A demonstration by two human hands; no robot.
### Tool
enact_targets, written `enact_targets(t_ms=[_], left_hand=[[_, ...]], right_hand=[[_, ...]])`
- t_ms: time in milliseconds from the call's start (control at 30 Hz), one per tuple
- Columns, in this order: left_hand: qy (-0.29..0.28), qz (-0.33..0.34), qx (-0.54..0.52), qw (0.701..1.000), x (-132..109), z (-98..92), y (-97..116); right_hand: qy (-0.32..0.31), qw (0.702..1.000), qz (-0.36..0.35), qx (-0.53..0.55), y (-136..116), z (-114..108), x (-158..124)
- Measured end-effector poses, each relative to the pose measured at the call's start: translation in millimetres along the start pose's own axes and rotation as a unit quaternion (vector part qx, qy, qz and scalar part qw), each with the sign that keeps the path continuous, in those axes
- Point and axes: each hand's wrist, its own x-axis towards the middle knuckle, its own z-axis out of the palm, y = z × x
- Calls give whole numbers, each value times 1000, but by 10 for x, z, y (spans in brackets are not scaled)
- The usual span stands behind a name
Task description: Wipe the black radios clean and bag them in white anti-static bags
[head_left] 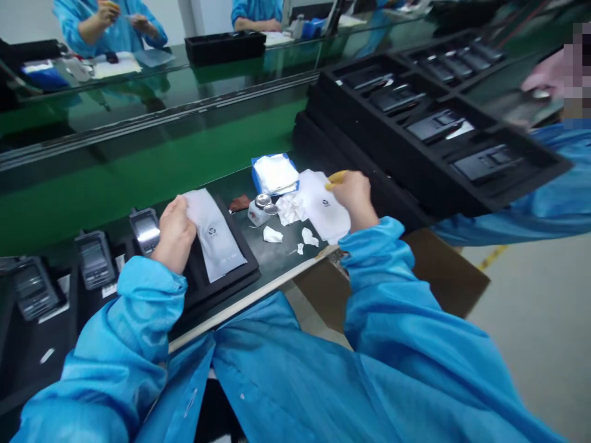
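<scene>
My left hand (176, 234) is closed on the upper left edge of a frosted plastic bag (217, 237) printed with a small recycling mark. The bag slants over a black foam tray (244, 246) and appears to be flat. At the right, my right hand (354, 195) has yellow covering on its fingertips and is closed at the edge of a second frosted bag (323, 212); its thumb is hidden. To the left of my left hand lies a handheld device (145, 231) with a bright screen, and another similar device (95, 259) sits beyond it.
White wipes in a blue pack (276, 174), a small bottle with a metal lid (259, 210), and crumpled tissue (290, 208) lie between my hands. Stacked black foam trays (415, 141) with devices stand at the right. A co-worker's sleeve (521, 203) reaches beneath them. A cardboard box (452, 277) stands below the bench.
</scene>
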Motion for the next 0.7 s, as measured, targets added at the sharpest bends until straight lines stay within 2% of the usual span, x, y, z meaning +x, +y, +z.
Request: enact_targets(t_ms=[100, 167, 233, 333, 367, 433, 467, 533, 600, 633, 700], left_hand=[[0, 1, 46, 999, 62, -43, -4], [18, 13, 48, 999, 36, -66, 80], [38, 61, 50, 996, -34, -90, 206], [37, 168, 53, 984, -209, -118, 389], [20, 194, 50, 979, -286, -118, 430], [-39, 198, 46, 978, -459, -96, 468], [-79, 170, 51, 981, -549, -75, 466], [-167, 60, 73, 981, -714, -29, 442], [-248, -60, 80, 964, -830, -5, 423], [-278, -106, 70, 952, -863, -13, 426], [-312, -160, 36, 936, -881, -81, 462]], right_hand=[[-50, 995, 59, -62, 203, 185, -21], [-57, 995, 54, -55, 266, 271, -45], [-51, 996, 52, -47, 281, 286, -55], [-22, 998, 51, -25, 191, 158, -66], [-10, 999, 45, -15, 121, 90, -84], [12, 1000, 19, 11, -85, -49, -175], [22, 999, -8, 41, -218, -108, -255], [36, 985, -90, 140, -524, -185, -493], [26, 945, -204, 254, -837, -195, -817], [14, 924, -263, 276, -980, -174, -996], [-12, 893, -371, 253, -1220, -80, -1351]])
